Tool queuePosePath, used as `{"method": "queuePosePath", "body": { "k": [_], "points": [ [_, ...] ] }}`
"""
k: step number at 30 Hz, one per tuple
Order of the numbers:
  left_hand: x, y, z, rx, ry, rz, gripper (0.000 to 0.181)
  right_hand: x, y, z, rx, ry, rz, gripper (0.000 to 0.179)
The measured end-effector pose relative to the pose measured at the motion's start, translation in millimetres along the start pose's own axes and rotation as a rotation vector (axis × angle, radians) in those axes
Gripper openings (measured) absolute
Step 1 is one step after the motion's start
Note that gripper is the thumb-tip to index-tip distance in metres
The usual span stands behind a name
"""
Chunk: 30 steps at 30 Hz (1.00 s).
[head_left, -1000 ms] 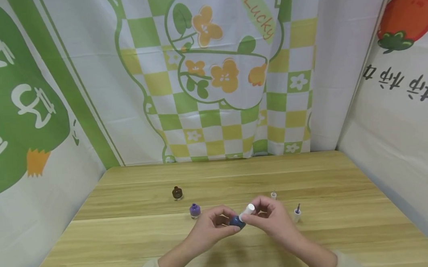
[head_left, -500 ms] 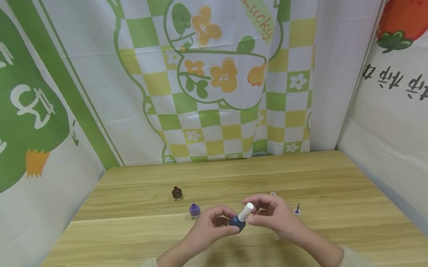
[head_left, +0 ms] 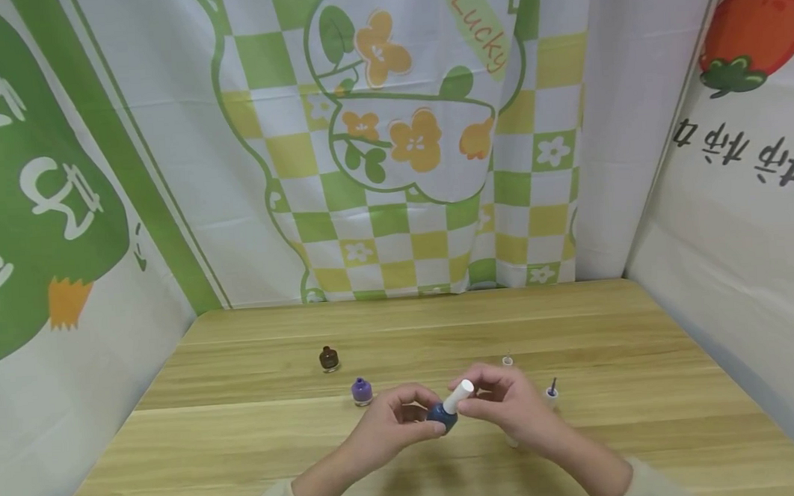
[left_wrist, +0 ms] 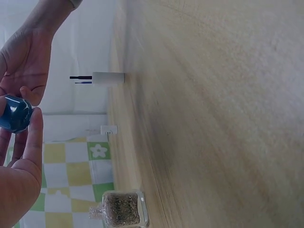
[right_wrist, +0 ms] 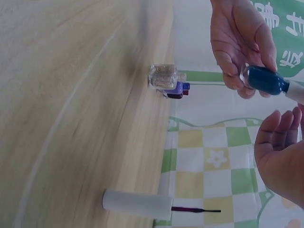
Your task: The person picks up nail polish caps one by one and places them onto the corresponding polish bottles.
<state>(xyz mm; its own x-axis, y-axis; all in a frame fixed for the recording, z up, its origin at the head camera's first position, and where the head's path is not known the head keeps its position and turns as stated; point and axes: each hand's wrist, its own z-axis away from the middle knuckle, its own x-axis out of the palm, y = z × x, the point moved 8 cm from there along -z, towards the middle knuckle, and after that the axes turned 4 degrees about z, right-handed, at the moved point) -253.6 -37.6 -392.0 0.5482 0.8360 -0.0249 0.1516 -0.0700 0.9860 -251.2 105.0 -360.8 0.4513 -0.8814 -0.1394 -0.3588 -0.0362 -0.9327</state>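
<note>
A small nail polish bottle of dark blue (head_left: 442, 416) is tilted over the table, gripped between thumb and fingers of my left hand (head_left: 396, 424). Its white cap (head_left: 457, 398) points up to the right and sits on the bottle neck. My right hand (head_left: 506, 398) has thumb and index finger at this cap, one on either side; in the right wrist view the cap (right_wrist: 295, 91) runs out of the frame. A capless purple polish bottle (head_left: 361, 391) and a dark brown one (head_left: 329, 359) stand beyond the left hand.
White caps stand brush up at right: one farther back (head_left: 507, 360), one beside the right hand (head_left: 552, 393), another mostly hidden under it (head_left: 513, 442). A glitter polish bottle (left_wrist: 122, 209) shows in both wrist views. Patterned curtains surround the wooden table (head_left: 258, 435).
My right thumb and index finger left their grip on the white cap, opened slightly, and came back to it. The left hand keeps holding the blue bottle almost in place.
</note>
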Motion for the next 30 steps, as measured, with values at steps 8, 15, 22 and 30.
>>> {"method": "queuePosePath", "body": {
  "k": [8,15,22,30],
  "points": [
    [-0.4,-1.4,0.9,-0.009,0.016,0.000,0.028,2,4,-0.3,0.010,0.099,0.018,0.016],
    [-0.6,-2.9,2.0,-0.023,0.007,0.020,0.030,2,5,0.4,0.022,0.087,0.012,0.019],
    [0.1,-0.4,1.3,-0.009,-0.017,0.043,0.032,1,-4,0.2,-0.003,-0.069,-0.031,0.027],
    [2.6,-0.3,1.7,0.014,-0.039,0.065,0.030,6,-10,-1.6,-0.054,-0.138,-0.028,0.024]
  ]
}}
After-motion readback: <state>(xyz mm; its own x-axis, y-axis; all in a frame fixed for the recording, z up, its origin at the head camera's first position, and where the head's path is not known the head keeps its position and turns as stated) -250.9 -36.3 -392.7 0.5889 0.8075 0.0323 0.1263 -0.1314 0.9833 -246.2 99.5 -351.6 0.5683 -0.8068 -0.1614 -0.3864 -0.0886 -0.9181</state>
